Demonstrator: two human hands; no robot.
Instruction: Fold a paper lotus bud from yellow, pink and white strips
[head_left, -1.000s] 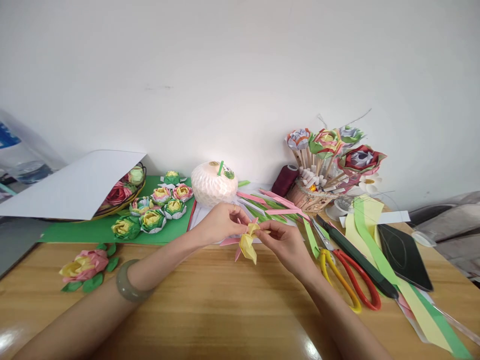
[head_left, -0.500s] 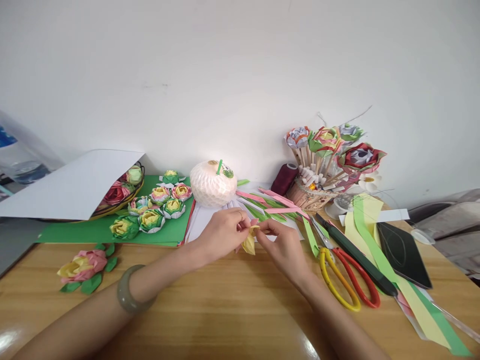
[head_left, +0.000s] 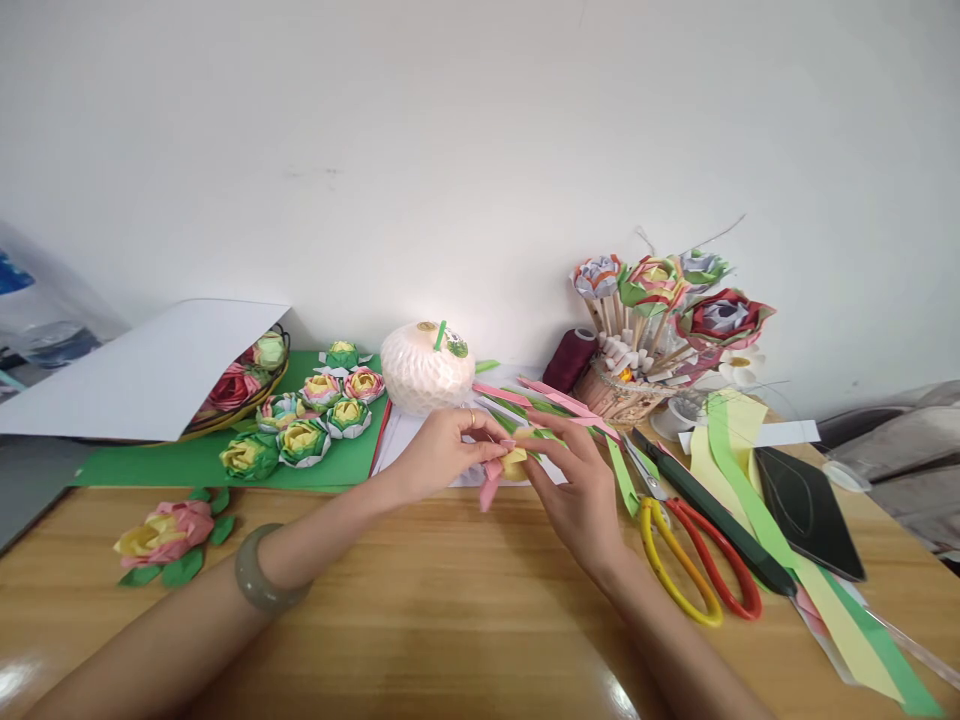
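Observation:
Above the front of the wooden table, my left hand (head_left: pixel 450 452) pinches a small folded paper flower (head_left: pixel 513 464) with pink and yellow petals. A pink petal hangs down from it below my fingertips. From the other side, the fingers of my right hand (head_left: pixel 581 490) close on the yellow part of the same paper flower. My fingers hide some of its folds. Beyond both hands lie pink and green folded paper strips (head_left: pixel 559 398) on white sheets. A finished pink and yellow paper lotus (head_left: pixel 165 532) with green leaves lies to the left.
Several small paper lotuses (head_left: pixel 303 440) sit on green card (head_left: pixel 187 465). A white textured ornament (head_left: pixel 427 368) stands at the back. To the right are scissors (head_left: pixel 697 560), a dark green cutter (head_left: pixel 720 510), paper strips (head_left: pixel 840 610), a black tablet (head_left: pixel 810 510) and a flower-filled basket (head_left: pixel 619 395).
The paper flower has turned, so a pink petal now hangs at its left and less yellow shows below. My right hand's fingers have spread and shifted over it.

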